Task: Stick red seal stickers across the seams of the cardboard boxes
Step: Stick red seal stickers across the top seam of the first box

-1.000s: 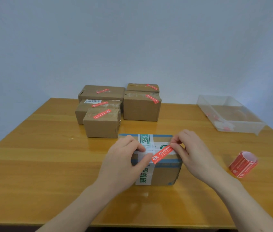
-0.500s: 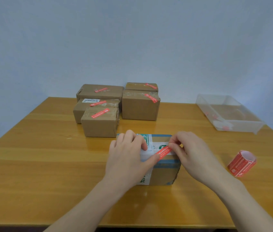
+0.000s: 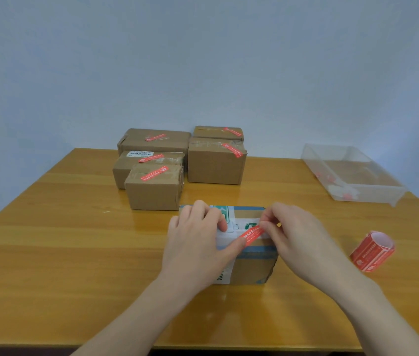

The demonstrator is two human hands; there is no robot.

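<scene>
Left hand point(image 3: 198, 242) rests on the taped brown cardboard box point(image 3: 253, 265), thumb pressing the red rectangular seal sticker point(image 3: 250, 235). Right hand point(image 3: 298, 237) pinches the sticker's far end.

A plain pale blue-grey wall point(image 3: 203, 60) fills the upper half of the view, evenly lit and unmarked. Below it stands a wooden table point(image 3: 49, 253) with a glossy orange-brown top, its grain running crosswise and faintly reflecting the light.
</scene>
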